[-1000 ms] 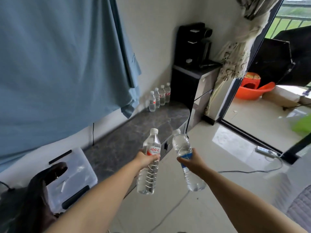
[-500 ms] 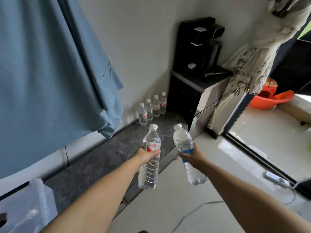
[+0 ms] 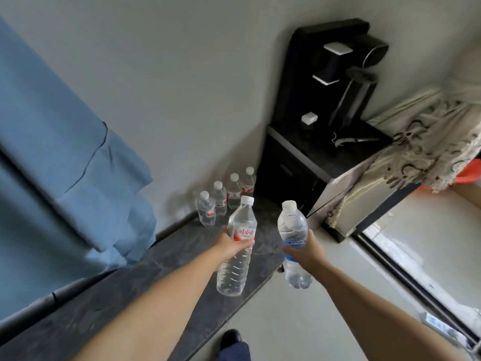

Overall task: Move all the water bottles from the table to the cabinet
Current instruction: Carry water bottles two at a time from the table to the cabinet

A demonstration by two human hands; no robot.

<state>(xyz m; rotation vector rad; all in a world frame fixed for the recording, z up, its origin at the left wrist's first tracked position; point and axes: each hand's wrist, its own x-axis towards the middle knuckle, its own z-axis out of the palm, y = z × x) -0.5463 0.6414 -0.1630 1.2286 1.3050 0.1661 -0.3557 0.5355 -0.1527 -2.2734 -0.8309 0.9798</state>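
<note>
Nearer the cabinet (image 3: 166, 259) now, both hands grip water-filled bottles.

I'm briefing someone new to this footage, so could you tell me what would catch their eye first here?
Most likely the two outstretched arms at centre: the left hand holds a red-labelled bottle above the dark marble-look cabinet top, and the right hand holds a blue-labelled bottle beside it. Behind them, four small bottles stand in a row against the wall, next to a black dispenser.
</note>
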